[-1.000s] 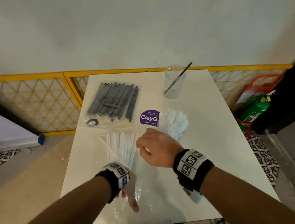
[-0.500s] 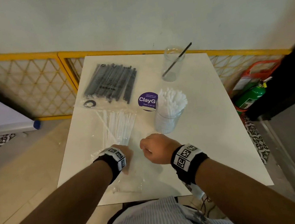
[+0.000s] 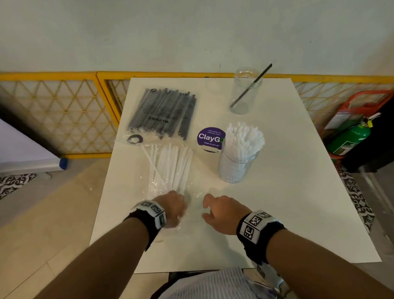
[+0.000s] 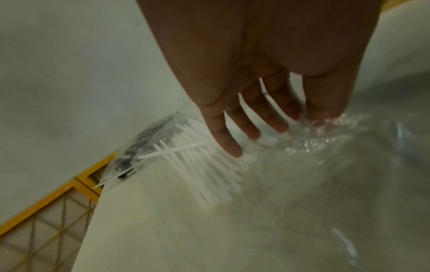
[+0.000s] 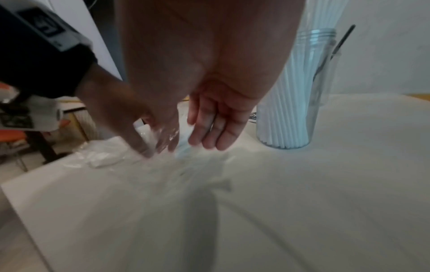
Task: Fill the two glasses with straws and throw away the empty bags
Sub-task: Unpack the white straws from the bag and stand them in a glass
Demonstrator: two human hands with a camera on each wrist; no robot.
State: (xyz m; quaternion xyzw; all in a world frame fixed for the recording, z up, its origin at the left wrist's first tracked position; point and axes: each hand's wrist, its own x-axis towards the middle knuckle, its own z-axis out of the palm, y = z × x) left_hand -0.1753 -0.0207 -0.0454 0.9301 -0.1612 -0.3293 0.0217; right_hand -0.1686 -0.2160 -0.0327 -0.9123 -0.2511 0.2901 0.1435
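Note:
A clear bag of white straws (image 3: 171, 169) lies on the white table (image 3: 293, 187), its mouth towards me. My left hand (image 3: 174, 207) rests on the bag's near end with straight, spread fingers (image 4: 251, 121), and the film is bunched up around the thumb. My right hand (image 3: 213, 207) hovers open just right of it, fingers (image 5: 209, 132) relaxed and holding nothing. To the right stands a glass packed with white straws (image 3: 239, 156). Farther back is a second glass (image 3: 246, 92) with one black straw in it. A sealed bag of black straws (image 3: 162, 114) lies at the back left.
A purple round sticker (image 3: 210, 138) lies between the bags and the full glass. A yellow lattice fence (image 3: 64, 110) runs behind and left of the table. A green fire extinguisher (image 3: 349, 139) sits on the floor to the right.
My right hand has come back from the full glass, opened from a fist and now sits beside the left. The left hand has moved up the bag towards the white straws.

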